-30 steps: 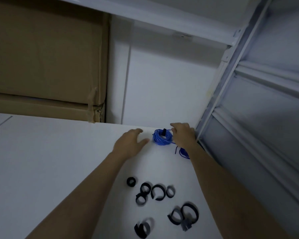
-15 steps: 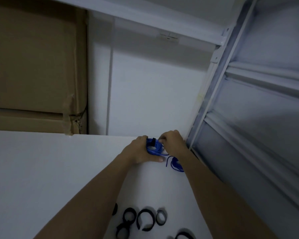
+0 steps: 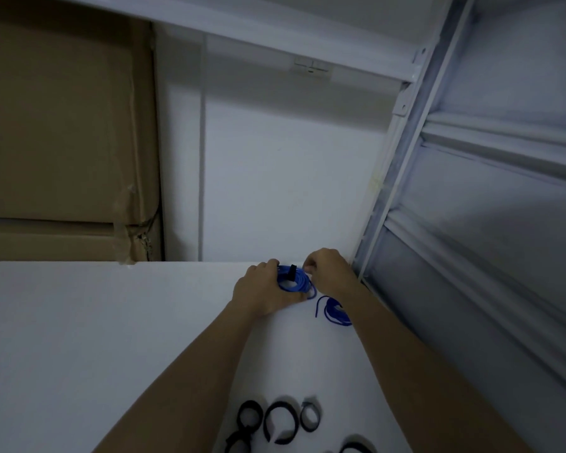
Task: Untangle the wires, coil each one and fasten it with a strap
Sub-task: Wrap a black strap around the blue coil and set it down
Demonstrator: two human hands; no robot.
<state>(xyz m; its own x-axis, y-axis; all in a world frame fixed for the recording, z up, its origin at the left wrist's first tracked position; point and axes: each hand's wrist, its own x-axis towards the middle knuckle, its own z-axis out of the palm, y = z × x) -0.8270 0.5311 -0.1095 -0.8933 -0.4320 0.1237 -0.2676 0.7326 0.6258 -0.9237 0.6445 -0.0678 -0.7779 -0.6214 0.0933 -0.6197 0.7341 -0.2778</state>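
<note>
A coil of blue wire (image 3: 293, 282) with a black strap (image 3: 291, 272) around it lies at the far edge of the white table (image 3: 79, 338). My left hand (image 3: 262, 294) cups the coil from the left and holds it. At the coil's right side, my right hand (image 3: 327, 269) has its fingers pinched together; what they pinch is too small to tell. A second blue wire (image 3: 335, 313) lies loose just right of the coil, partly under my right forearm.
Several curled black straps (image 3: 280, 421) lie on the table near the bottom edge. A cardboard box (image 3: 62, 142) stands at the back left. A white wall is behind the table, and a metal shelving frame (image 3: 402, 158) runs along the right.
My left hand came in from open beside the coil to cup and grip it. My right hand stayed at the coil's right side. The view tilted up, so the straps sit lower.
</note>
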